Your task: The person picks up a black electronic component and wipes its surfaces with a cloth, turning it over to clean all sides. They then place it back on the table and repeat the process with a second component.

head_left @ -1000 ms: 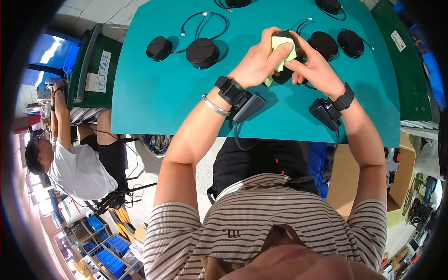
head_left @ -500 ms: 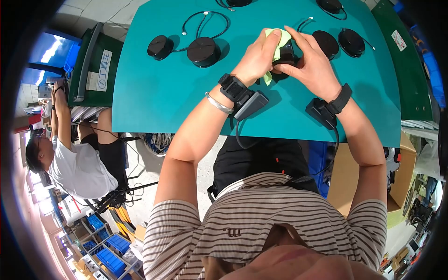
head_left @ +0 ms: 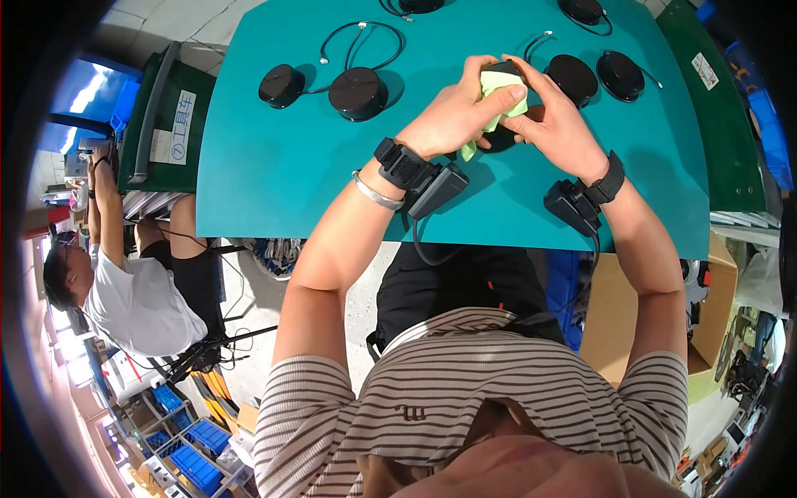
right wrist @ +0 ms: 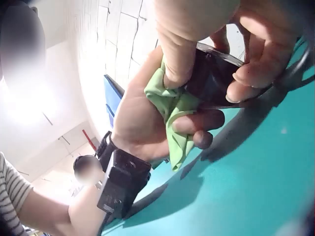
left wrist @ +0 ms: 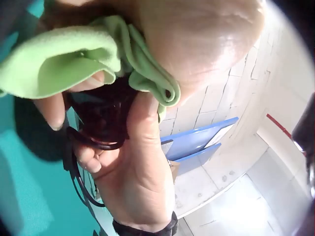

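Observation:
Both hands hold one glossy black round part (right wrist: 214, 78) above the green table. The left hand (head_left: 455, 116) grips a light green cloth (head_left: 503, 88) against it, the thumb lying over the cloth. Around the part's other side curl the fingers and thumb of the right hand (head_left: 563, 133). In the left wrist view the cloth (left wrist: 59, 64) bunches over the dark part (left wrist: 106, 110), and a black cable (left wrist: 81, 169) hangs from it. The right wrist view shows the cloth (right wrist: 178, 132) dangling below the left fingers.
On the green table (head_left: 282, 191) lie several black round parts with cables, two at the left (head_left: 358, 94) (head_left: 281, 85), others at the right (head_left: 573, 80) and far edge. A seated person (head_left: 141, 299) is at the left; a cardboard box (head_left: 714, 307) stands low right.
The part has been turned between the hands, and the left hand with the cloth has shifted over it. The right hand has changed its hold slightly. The tabletop parts have not moved.

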The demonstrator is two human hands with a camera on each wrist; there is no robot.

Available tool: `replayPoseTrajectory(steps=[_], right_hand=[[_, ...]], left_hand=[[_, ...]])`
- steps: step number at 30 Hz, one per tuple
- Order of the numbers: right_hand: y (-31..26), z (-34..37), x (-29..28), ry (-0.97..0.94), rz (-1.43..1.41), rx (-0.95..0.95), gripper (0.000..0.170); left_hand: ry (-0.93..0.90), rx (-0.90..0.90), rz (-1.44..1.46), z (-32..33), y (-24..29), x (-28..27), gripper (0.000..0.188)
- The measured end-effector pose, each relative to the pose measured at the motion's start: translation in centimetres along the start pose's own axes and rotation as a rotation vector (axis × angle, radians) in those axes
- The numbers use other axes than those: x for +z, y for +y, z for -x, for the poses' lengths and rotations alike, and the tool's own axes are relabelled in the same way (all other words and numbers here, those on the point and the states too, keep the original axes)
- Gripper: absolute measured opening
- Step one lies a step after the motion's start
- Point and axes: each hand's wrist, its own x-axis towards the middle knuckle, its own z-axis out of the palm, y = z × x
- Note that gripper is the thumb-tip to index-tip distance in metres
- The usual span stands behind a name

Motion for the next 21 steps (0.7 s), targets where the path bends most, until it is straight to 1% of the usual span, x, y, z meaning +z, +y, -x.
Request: replayPoseTrajectory(steps=[1, 3, 5, 10, 12, 13, 15, 17, 18, 19, 20, 21], right_hand=[[-0.1, 0.0, 0.0, -0.007, 0.028, -0.014, 0.077], [0.1, 0.1, 0.2, -0.018, 0.054, -0.028, 0.077], [0.7, -0.1, 0.5, 0.038, 0.121, -0.140, 0.076], [0.3, 0.0, 0.7, 0.009, 0.076, -0.098, 0.075], [0.6, -0.1, 0.3, -0.008, 0.054, -0.077, 0.076], [1.1, -0.3, 0.1, -0.015, 0.108, -0.097, 0.076], [1.5, -0.4, -0.2, -0.023, 0.163, -0.113, 0.077], [1.6, -0.5, -0.3, -0.042, 0.074, -0.143, 0.078], [1.4, -0.5, -0.1, -0.041, 0.074, -0.143, 0.078], [1.2, -0.4, 0.3, -0.042, -0.007, -0.131, 0.078], [1.0, -0.3, 0.6, -0.046, -0.088, -0.117, 0.079], [0.8, -0.2, 0.7, -0.050, -0.086, -0.114, 0.079]], left_hand=[[-0.001, -0.001, 0.002, 0.0, 0.1, 0.2, 0.078], [0.041, -0.039, -0.099, 0.1, 0.5, 0.3, 0.074], [0.067, -0.060, -0.070, 0.1, 1.3, 0.3, 0.071], [0.087, -0.074, -0.013, -0.2, 0.7, -0.2, 0.065], [0.047, 0.002, -0.073, -0.2, -0.2, -0.2, 0.066], [0.045, 0.004, -0.073, 0.0, -0.1, 0.0, 0.066], [0.087, 0.044, -0.183, 0.4, 0.5, 0.5, 0.067], [0.085, 0.043, -0.224, 0.2, 0.4, 0.5, 0.067], [0.123, 0.051, -0.217, 0.0, 0.1, 0.5, 0.065], [0.161, 0.057, -0.209, -0.1, -0.1, 0.4, 0.064], [0.161, 0.055, -0.205, -0.2, -0.2, 0.3, 0.064], [0.175, 0.033, -0.139, -0.3, -0.3, 0.1, 0.061]])
